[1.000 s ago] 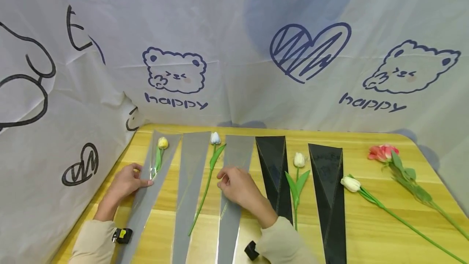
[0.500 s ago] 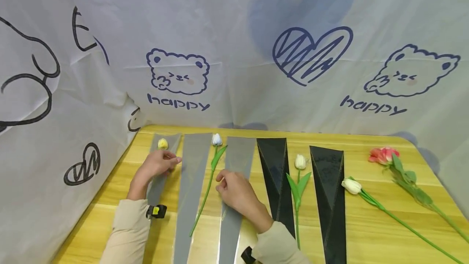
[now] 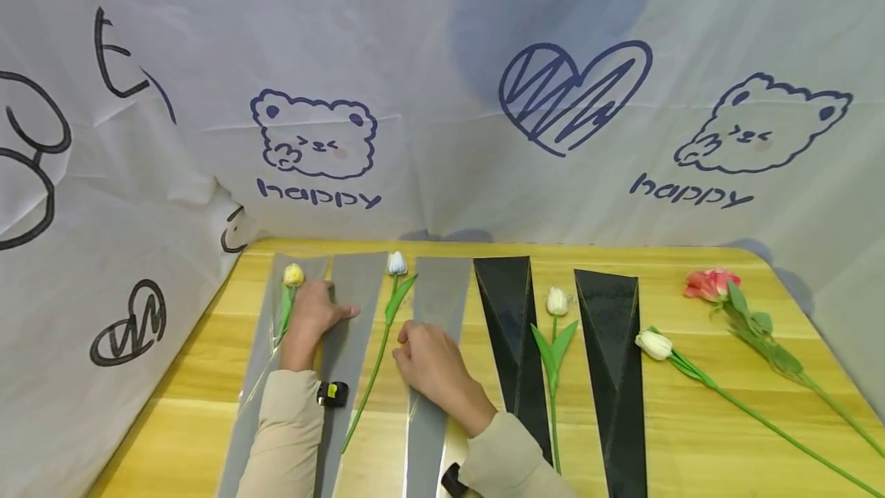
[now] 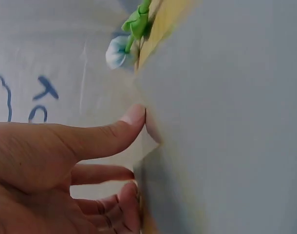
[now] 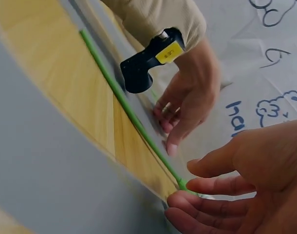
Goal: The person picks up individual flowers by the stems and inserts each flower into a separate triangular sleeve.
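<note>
My left hand (image 3: 316,321) is spread over the second grey wrapping sleeve (image 3: 359,279); in the left wrist view its thumb and fingertips touch the sleeve, thumb apart from fingers. Just left of it lies a yellow tulip (image 3: 293,275) in the first grey sleeve (image 3: 243,436), its lower stem partly hidden by the hand and arm. My right hand (image 3: 437,366), fingers loosely bent and holding nothing, rests by the third grey sleeve (image 3: 442,283). Between the hands lies a pale blue tulip (image 3: 396,263), whose green stem (image 5: 134,117) crosses the right wrist view.
Two black sleeves (image 3: 510,306) (image 3: 608,313) lie to the right. Beside them are a white tulip (image 3: 556,302), another white tulip (image 3: 654,344) and a pink flower (image 3: 714,284). A printed cloth (image 3: 429,98) hangs behind the wooden table (image 3: 712,436).
My left hand has lifted from the first sleeve with the yellow tulip and moved right to the second grey sleeve. My right hand has stayed by the third sleeve. The head view has shifted slightly.
</note>
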Demonstrator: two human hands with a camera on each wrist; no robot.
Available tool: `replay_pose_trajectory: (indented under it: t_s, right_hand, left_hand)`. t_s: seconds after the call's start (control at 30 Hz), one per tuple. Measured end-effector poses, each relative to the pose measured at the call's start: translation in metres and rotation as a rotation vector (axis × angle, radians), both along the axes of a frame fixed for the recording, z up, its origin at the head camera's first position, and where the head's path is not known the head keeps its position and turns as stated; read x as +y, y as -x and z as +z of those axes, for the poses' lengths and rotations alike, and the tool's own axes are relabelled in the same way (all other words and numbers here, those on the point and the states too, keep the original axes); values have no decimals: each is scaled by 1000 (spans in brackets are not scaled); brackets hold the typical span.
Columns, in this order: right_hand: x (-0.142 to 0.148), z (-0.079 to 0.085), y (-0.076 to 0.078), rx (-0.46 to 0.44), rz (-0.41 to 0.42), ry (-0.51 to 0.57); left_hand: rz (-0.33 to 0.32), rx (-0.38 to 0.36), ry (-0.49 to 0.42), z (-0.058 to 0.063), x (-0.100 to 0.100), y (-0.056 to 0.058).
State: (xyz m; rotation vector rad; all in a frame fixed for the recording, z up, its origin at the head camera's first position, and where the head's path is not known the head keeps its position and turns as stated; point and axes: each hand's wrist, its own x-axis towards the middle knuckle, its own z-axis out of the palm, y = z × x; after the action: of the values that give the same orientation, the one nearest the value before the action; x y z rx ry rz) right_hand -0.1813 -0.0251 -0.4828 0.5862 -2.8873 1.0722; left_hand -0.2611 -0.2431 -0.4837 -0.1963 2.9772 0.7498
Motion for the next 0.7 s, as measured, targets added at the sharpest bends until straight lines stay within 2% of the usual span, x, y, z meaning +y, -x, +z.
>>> replay_pose_trajectory:
  t_s: [0.1, 0.23, 0.37, 0.43, 0.57, 0.7]
  right_hand:
    - [-11, 2, 7, 27, -22, -59]
    - [-30, 0, 15, 28, -57, -182]
    - [-46, -5, 21, 39, -95, -298]
    - [-51, -7, 22, 41, -109, -332]
    - [-53, -11, 24, 57, -139, -337]
    - [-47, -9, 27, 66, -170, -263]
  left_hand:
    - [6, 28, -51, -2, -4, 1]
    - [-3, 59, -71, -5, -8, -2]
    - [2, 61, -141, -7, -14, -9]
    - [4, 42, -206, -6, -17, -13]
    - [-10, -4, -326, 0, -20, -17]
    - [-52, -26, -463, 7, -18, -12]
